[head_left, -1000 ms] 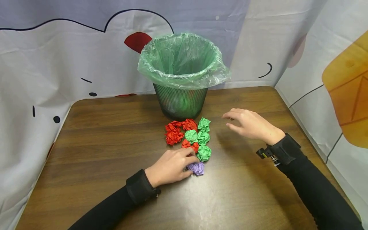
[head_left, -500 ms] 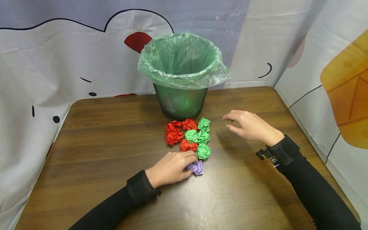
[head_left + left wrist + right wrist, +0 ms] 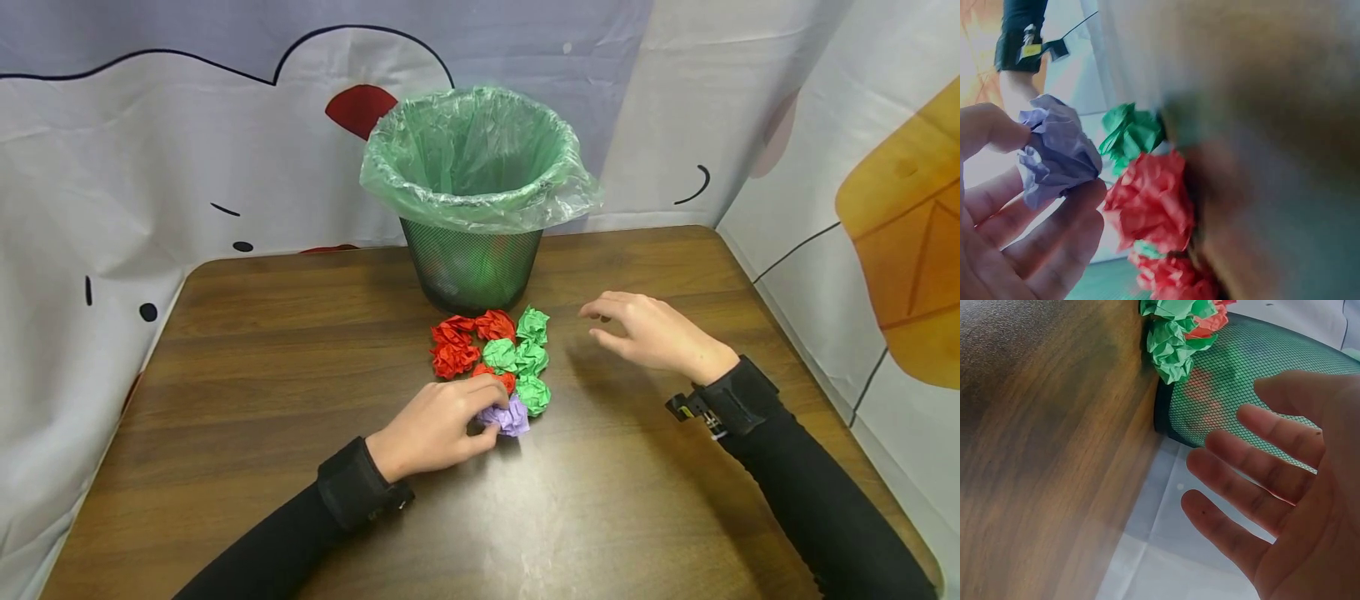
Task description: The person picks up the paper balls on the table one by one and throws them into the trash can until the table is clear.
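Note:
My left hand (image 3: pixel 442 419) pinches a crumpled purple paper ball (image 3: pixel 510 417) between thumb and fingers, close over the table in front of the other balls. The left wrist view shows the purple paper ball (image 3: pixel 1060 153) against the thumb and fingertips. Just behind it lie a partly covered red paper ball (image 3: pixel 500 379) and a green paper ball (image 3: pixel 533 394). More red balls (image 3: pixel 453 358) and green balls (image 3: pixel 532 323) sit beyond. To the right, my right hand (image 3: pixel 652 332) hovers over the table with relaxed fingers and holds nothing; its spread fingers (image 3: pixel 1229 484) show in the right wrist view.
A black mesh waste bin (image 3: pixel 476 267) lined with a green plastic bag (image 3: pixel 480 212) stands at the back of the wooden table (image 3: pixel 262 367), right behind the paper balls. Coloured shapes show inside it through the mesh. A printed cloth (image 3: pixel 150 150) hangs behind and at the sides.
The left hand has lifted the purple paper ball and moved it slightly back, so it now overlaps the red one behind. The right hand has sunk very slightly.

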Motion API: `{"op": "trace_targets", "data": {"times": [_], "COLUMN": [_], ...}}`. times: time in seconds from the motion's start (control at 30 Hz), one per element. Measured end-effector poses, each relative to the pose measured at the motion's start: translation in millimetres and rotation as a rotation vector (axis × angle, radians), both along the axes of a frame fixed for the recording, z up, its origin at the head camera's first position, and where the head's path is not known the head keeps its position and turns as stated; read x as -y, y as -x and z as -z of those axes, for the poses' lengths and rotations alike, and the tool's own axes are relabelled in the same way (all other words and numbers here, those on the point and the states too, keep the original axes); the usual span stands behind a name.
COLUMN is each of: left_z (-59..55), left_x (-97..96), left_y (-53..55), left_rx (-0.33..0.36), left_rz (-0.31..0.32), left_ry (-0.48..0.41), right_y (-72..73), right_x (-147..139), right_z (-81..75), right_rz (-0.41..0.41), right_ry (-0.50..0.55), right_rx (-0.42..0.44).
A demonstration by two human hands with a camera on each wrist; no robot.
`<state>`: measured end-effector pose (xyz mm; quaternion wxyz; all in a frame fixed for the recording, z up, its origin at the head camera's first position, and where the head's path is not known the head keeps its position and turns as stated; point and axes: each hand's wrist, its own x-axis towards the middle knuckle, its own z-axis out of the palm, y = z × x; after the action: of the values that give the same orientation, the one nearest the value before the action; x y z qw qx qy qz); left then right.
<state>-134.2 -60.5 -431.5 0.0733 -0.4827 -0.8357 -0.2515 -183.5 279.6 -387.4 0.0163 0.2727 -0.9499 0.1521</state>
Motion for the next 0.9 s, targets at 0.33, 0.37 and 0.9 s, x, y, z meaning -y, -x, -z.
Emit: {"op": "trace_targets", "data": {"times": [0.33,0.37,0.9], "left_z": [-32.7,-36.3,-108.2], "left_x": [11.5,12.3,35.5], "left_y": [20.5,22.8,59.1], "left_rx": [-0.034,-0.037,-0.180], "left_rz": [-0.091,-0.099,-0.167], "left_ry": [-0.143,-0.160,-0.359], "right_y": [-3.0,-3.2,-3.6], "right_x": [-2.1,-2.2,-4.1], "right_z": [4.5,5.0,12.5], "right_rz": [0.021,0.023,0.011], "right_ry": [-0.001,0.000,0.004], "right_rx": [0.019,0.021,0.029]}}
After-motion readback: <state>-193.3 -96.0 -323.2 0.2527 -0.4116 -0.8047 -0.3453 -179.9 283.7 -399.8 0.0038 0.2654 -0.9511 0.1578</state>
